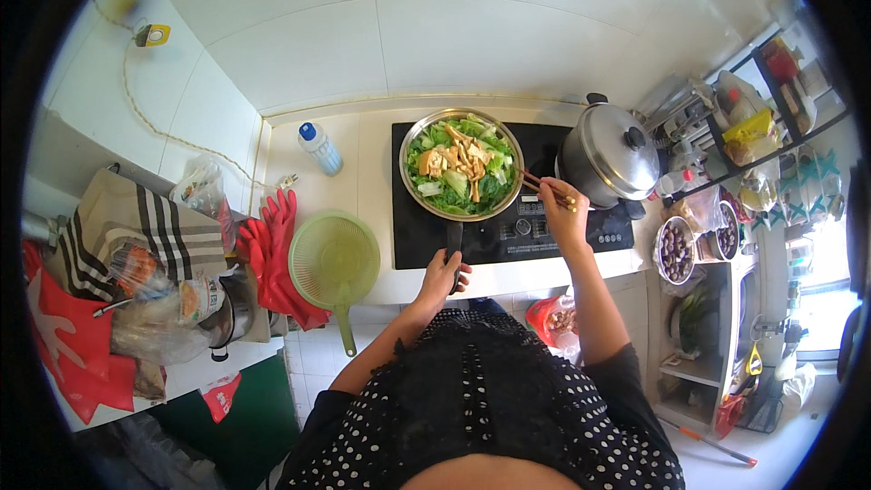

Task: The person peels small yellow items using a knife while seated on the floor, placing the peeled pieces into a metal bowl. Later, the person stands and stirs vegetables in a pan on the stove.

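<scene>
My left hand is wrapped around the black handle of a metal frying pan. Chopped green leaves fill the pan, with a heap of light brown pieces, perhaps tofu skin, on top. In my right hand is a pair of wooden chopsticks. Their tips are at the right rim of the pan. Under the pan lies a black induction cooktop. To the right, a large lidded steel pot stands on the same cooktop.
A green plastic colander and red rubber gloves lie left of the cooktop. Behind them stands a blue-capped bottle. Bowls of dark round food sit at the right. A red bag is below the counter edge.
</scene>
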{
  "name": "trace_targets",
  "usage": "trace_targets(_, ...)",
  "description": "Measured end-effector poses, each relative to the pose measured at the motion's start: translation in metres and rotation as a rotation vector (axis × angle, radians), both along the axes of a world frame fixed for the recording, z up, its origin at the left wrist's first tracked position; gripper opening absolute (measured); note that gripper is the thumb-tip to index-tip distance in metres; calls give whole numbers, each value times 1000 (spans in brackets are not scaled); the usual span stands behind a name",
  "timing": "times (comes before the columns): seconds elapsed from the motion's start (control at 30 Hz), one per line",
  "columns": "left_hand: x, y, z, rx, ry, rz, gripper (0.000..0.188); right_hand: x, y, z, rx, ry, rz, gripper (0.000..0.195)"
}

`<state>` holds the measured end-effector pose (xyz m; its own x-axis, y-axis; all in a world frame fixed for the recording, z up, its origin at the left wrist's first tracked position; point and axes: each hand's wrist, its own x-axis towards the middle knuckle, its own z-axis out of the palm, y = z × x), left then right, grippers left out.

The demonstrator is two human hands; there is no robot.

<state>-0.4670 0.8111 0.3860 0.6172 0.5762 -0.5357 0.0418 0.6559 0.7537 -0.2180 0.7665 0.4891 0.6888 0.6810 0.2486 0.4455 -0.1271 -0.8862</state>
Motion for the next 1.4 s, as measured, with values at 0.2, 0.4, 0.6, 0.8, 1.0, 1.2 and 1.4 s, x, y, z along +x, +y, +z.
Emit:
trace_targets(0.2, 0, 4, 5, -68, -19, -12, 19, 31, 28, -45, 138, 368, -147, 17)
trace_targets(0.4, -2, 10, 11, -71, -10, 5, 20, 60, 60, -67, 264, 683, -115, 17)
trace_targets(0.6, 5, 6, 14, -74, 22, 12, 21, 45, 82, -72, 225, 585, 30, 19)
trace_targets(0.8, 7, 6, 12, -103, 37, 44, 19, 13, 64, -48, 171, 222, 191, 14)
trace_targets(1.0, 10, 6, 13, -76, 53, 31, 20, -10, 48, -13, 187, -166, 319, 9)
trace_targets(1.2, 11, 3, 9, -18, 40, 100, 25, -9, 40, -4, 129, -124, 392, 8)
trace_targets(1.4, 16, 0, 8, -45, 9, 121, 27, 3, 81, -38, 118, 78, 428, 11)
